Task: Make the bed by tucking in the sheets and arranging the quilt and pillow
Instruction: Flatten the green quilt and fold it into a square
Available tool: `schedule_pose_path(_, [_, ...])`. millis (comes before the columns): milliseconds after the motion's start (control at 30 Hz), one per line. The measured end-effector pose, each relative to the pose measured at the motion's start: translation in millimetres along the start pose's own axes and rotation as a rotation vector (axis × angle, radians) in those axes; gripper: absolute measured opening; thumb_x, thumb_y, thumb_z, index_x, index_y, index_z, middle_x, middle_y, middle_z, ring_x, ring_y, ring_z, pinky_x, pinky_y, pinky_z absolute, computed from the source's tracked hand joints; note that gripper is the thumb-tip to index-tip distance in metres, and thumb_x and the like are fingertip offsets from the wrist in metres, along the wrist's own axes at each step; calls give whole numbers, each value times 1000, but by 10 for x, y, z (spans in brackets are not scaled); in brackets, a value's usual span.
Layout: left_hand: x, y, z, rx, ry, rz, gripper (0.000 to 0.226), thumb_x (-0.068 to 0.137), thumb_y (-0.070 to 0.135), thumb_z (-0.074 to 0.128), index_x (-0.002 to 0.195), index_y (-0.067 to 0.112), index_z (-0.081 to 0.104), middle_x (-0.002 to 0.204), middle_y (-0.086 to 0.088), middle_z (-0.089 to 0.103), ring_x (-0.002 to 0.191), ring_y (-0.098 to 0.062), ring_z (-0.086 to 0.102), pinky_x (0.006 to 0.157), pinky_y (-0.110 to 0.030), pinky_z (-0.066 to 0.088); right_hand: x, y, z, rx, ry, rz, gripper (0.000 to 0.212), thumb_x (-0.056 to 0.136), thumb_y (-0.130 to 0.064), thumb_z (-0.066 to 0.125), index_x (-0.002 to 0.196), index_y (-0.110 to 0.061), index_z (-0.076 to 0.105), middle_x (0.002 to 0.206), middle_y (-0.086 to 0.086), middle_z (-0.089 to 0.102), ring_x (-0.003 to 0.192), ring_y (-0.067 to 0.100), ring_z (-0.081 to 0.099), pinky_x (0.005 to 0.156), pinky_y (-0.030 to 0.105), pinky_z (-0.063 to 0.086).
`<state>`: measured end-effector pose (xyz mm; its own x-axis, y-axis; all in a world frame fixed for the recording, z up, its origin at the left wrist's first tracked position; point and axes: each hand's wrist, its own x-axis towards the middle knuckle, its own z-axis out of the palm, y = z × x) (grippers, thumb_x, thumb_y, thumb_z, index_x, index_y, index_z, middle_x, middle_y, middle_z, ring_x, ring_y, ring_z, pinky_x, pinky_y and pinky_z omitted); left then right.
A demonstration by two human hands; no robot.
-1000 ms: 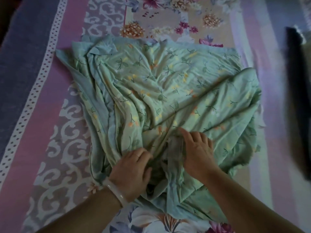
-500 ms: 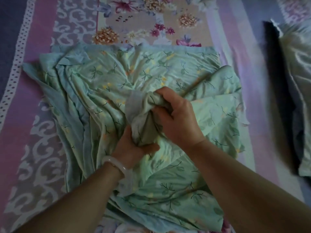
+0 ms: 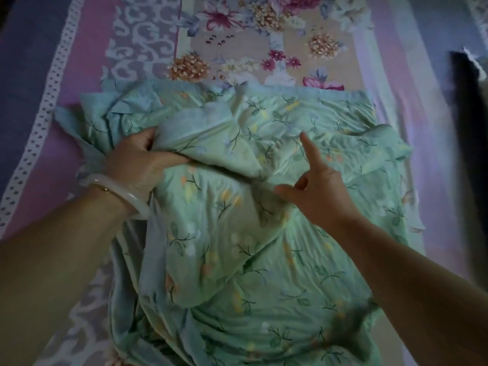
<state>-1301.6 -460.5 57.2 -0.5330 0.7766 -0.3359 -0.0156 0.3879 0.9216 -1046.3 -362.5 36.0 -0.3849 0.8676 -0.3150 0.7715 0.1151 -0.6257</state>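
Gripping, left hand: fingers and thumb curled round a raised fold of the green floral quilt at its left side.

Right hand: over the middle of the quilt, index finger straight and pointing far, thumb out to the left, other fingers bent. It holds nothing. I cannot tell whether the thumb touches the cloth.

Quilt: crumpled heap in the centre of the bed, lying on the flowered bed sheet. Far edge fairly straight, running left to right. Left edge bunched in loose folds beside my left hand. Right edge ragged and wavy. Near edge runs out of view below.

Open room: bare sheet on the far side of the quilt, a wide strip on the left out to the white dotted band, and a narrower pale strip on the right.

Bangle: pale, on my left wrist, just beside the quilt's left folds.

Dark blurred shape: at the right margin, apart from the quilt. I cannot tell what it is.
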Motion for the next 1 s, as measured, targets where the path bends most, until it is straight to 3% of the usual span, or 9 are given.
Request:
schedule_pose_path(233, [530,344,-297,-21,-98,56,42,52,4,82,90,19,71,90,0,75,86,-20,71,75,-34,57,781,-547,83,207,-199,114,70,92,-8,60,147,-38,29,80,8,63,36,11,49,34,16,36])
schedule_pose_path(333, [795,370,-416,-4,1,67,30,62,7,80,84,25,70,81,5,74,79,-15,71,70,-29,57,1096,-707,211,197,-255,97,15,94,-5,56,103,-16,60,72,15,67,38,16,54,37,18,39])
schedule_pose_path(467, [1202,248,-639,5,163,23,23,72,10,78,82,30,71,89,5,73,86,-18,70,80,-34,55,1480,-947,323,474,18,67,20,95,-1,47,89,-17,58,70,12,64,48,15,58,42,21,43])
schedule_pose_path(567, [1454,120,-717,43,204,-5,19,79,14,74,81,31,66,85,10,69,79,-9,67,72,-26,52,1727,-1040,492,475,-12,13,35,92,0,51,119,-21,56,96,9,68,72,15,68,57,27,54])
schedule_pose_path(667, [1684,-129,-744,143,269,-88,13,81,29,72,91,27,64,95,5,67,89,-17,64,84,-34,52,1872,-998,719,398,-95,-17,73,91,6,53,149,-31,29,132,0,55,113,13,57,80,20,51])
schedule_pose_path(733, [1757,-312,-730,282,251,-196,43,80,46,69,112,20,61,113,-2,64,100,-24,60,93,-39,47,1894,-912,881,447,-173,4,84,91,9,50,153,-35,13,147,-7,43,125,8,47,88,19,48])
schedule_pose_path(867, [1790,-509,-690,245,204,-314,82,72,50,75,136,10,46,136,-5,51,119,-27,52,97,-33,40,1773,-777,1061,314,-66,-62,78,95,-4,50,151,-42,13,136,-19,44,100,-3,56,75,8,47])
schedule_pose_path(933, [1870,-562,-757,210,256,-269,59,71,38,79,118,9,59,118,-6,62,106,-25,59,90,-34,45,1669,-741,1112,47,112,-191,65,97,-16,49,152,-34,20,147,-6,41,129,15,45,103,28,43])
schedule_pose_path(1000, [1917,-568,-814,238,357,-197,27,76,29,76,93,14,61,93,-4,63,87,-22,60,78,-34,47,1555,-691,1167,-225,118,-285,61,98,-35,46,153,-31,19,160,3,20,148,21,13,121,41,13])
